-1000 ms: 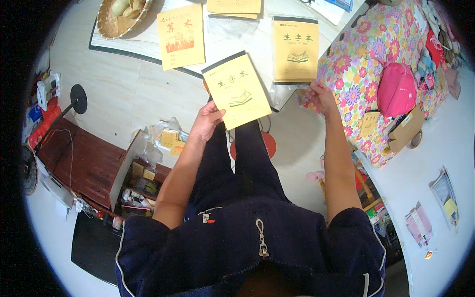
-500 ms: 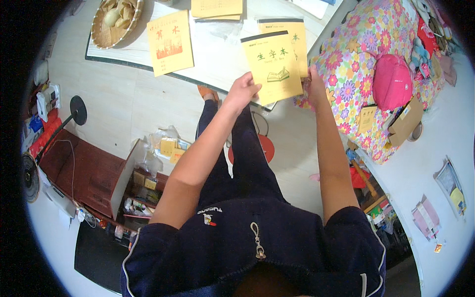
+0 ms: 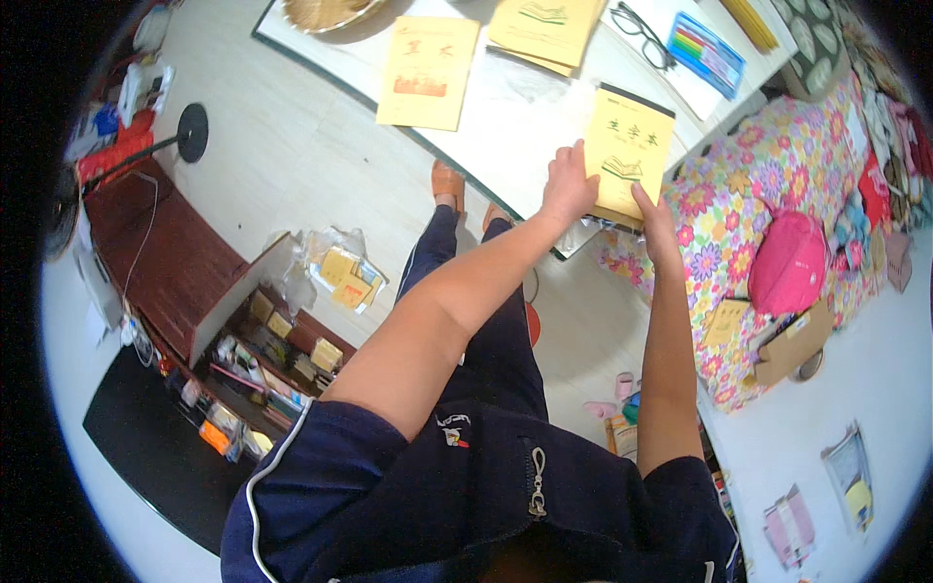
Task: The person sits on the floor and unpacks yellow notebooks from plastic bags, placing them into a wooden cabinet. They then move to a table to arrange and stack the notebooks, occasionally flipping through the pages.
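Note:
A yellow exercise book [image 3: 627, 146] with a dark top strip lies in both my hands at the near right end of the white table [image 3: 505, 126]. Its lower edge shows more than one layer, so at least one more book is beneath it. My left hand [image 3: 571, 183] grips the left side, and my right hand [image 3: 656, 222] is closed round the lower right corner with the thumb on the cover. To the left lies a yellow exercise book with red print [image 3: 428, 73]. Farther back is a stack of yellow exercise books [image 3: 546, 34] with a green picture on top.
Black-framed glasses [image 3: 643, 37], a blue case of coloured pencils [image 3: 707, 56] and a wicker basket [image 3: 330, 14] are on the table. A flowered cover [image 3: 714, 223] with a pink backpack [image 3: 789, 262] is at the right. An open brown cabinet [image 3: 180, 272] stands at the left.
Two books that were spread apart in my hands now lie together, one over the other. My hands brought them down to the table's corner. The view has turned and shifted.

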### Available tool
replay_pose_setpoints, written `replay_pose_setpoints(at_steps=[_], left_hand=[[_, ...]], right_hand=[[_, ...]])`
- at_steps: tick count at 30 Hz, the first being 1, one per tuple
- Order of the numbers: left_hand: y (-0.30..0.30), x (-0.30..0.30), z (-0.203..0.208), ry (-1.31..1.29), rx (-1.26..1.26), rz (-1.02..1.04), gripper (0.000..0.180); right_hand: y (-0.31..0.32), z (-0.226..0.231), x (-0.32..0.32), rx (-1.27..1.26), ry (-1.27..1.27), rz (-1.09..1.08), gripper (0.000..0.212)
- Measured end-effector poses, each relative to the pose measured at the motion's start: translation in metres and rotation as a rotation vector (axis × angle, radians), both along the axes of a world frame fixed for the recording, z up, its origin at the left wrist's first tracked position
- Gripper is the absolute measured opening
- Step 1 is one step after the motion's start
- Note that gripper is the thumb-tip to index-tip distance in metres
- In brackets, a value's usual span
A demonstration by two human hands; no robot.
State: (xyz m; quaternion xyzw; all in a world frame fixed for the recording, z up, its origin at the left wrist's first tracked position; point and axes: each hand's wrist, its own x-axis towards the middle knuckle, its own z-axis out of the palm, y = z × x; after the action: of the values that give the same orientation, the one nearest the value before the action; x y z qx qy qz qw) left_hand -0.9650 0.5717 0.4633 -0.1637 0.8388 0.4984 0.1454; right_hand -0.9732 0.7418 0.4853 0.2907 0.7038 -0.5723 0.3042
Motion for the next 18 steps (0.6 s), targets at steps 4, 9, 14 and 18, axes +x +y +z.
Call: replay_pose_setpoints(at_steps=[4,9,14,18], left_hand=[[-0.015,0.016,0.01,-0.129,0.075,-0.084,0.066],[-0.046,0.053,0.03,-0.51,0.863,0.165,0.041],[-0.068,0.094,0.044,-0.6,0.893,0.332,0.045],[-0.093,0.121,0.073,-0.496,0.942,0.477,0.047]], right_hand=[[-0.003,0.021,0.02,-0.207,-0.053,-0.046,0.049],[-0.005,0.041,0.076,-0.378,-0.206,-0.124,0.047],[-0.04,0.046,0.113,-0.535,-0.312,-0.277,0.042],[-0.057,0.064,0.106,-0.676,-0.476,-0.26,0.043]])
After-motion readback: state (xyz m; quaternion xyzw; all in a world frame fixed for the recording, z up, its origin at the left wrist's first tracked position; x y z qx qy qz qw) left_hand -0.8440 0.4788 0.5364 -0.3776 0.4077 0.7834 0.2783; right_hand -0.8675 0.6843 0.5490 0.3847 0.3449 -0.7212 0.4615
